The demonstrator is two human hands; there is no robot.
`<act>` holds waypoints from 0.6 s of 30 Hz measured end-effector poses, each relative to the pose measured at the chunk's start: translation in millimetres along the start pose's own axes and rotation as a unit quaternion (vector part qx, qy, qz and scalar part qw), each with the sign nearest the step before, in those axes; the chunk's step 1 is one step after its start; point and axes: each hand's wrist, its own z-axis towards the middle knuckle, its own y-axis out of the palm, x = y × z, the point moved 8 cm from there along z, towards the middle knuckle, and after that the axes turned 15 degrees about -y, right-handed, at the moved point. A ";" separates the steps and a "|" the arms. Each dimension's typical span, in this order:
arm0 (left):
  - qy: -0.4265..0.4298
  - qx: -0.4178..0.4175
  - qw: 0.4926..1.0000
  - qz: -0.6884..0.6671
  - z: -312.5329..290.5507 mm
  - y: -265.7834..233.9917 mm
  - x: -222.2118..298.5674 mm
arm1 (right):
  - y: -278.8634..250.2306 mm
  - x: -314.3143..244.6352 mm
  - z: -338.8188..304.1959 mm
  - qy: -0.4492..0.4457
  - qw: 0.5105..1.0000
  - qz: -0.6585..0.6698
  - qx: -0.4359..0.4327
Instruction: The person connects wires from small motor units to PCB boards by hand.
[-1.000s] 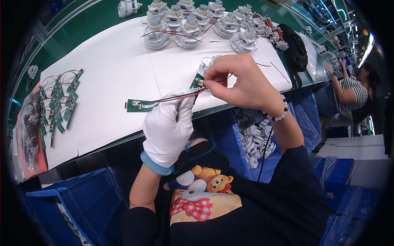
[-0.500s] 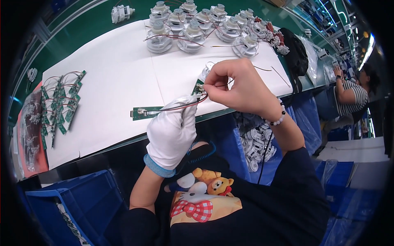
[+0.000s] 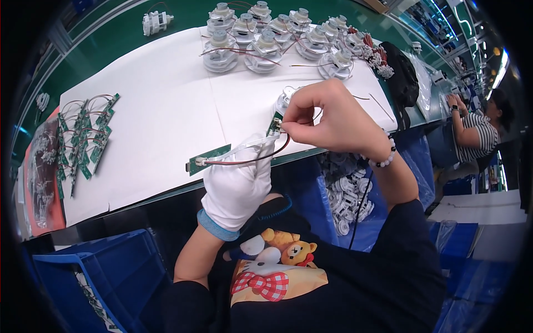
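Observation:
My left hand (image 3: 236,180), in a white glove with a blue cuff, is closed on a small green circuit board (image 3: 274,123) near the table's front edge. Red, black and white wires (image 3: 252,158) run from it across the glove to a longer green circuit board (image 3: 210,157). My bare right hand (image 3: 322,117), a bead bracelet at its wrist, pinches at the small board's end; a thin wire shows by the fingers, and the tip of what they hold is hidden. Just behind the fingertips sits a white plastic part (image 3: 285,99), partly covered by my right hand.
Several white round assemblies (image 3: 263,51) with wires stand at the back, beside bundled red wires (image 3: 377,58) and a black bag (image 3: 401,77). Wired green boards (image 3: 83,139) lie at left. Blue bins (image 3: 105,272) and a bin of white parts (image 3: 347,200) sit below. A co-worker (image 3: 477,130) sits at right.
Both hands have shifted slightly with the small board. The longer board has swung, its right end tilting up, and the wires bow more openly between the boards.

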 end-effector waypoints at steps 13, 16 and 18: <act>0.063 -0.018 0.997 0.043 -0.3 -0.4 13.7 | 1.8 0.8 0.1 0.017 0.997 0.008 -0.080; 0.077 -0.042 0.996 0.036 2.7 1.9 13.6 | 0.5 0.1 -1.0 -0.006 0.995 0.013 -0.099; 0.084 -0.037 0.995 0.026 2.5 3.7 11.7 | 0.2 -0.8 0.0 -0.028 0.994 0.015 -0.107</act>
